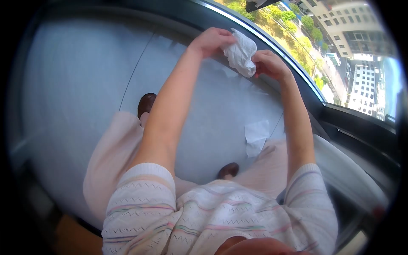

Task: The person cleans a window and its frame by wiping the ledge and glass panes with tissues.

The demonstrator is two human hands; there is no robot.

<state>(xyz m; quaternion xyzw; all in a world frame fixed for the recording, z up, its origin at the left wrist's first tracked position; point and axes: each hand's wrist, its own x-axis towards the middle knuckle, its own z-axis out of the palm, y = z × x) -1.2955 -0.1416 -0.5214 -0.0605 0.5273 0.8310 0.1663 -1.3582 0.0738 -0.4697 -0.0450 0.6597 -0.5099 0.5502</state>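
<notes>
A crumpled white tissue (241,53) is stretched between both hands, up near the window frame. My left hand (213,41) pinches its left edge between thumb and fingers. On the opposite side, my right hand (270,64) grips the tissue's right edge with bent fingertips. Both arms reach far forward from the body. A second white sheet (256,137), creased and looking like tissue or paper, lies flat on the grey floor below my right forearm.
Grey floor tiles (85,72) spread under and in front of me. A dark-framed window (297,70) runs along the upper right, with trees and buildings outside. Two brown shoes (146,104) show below. A pale curved surface (348,165) stands at the right.
</notes>
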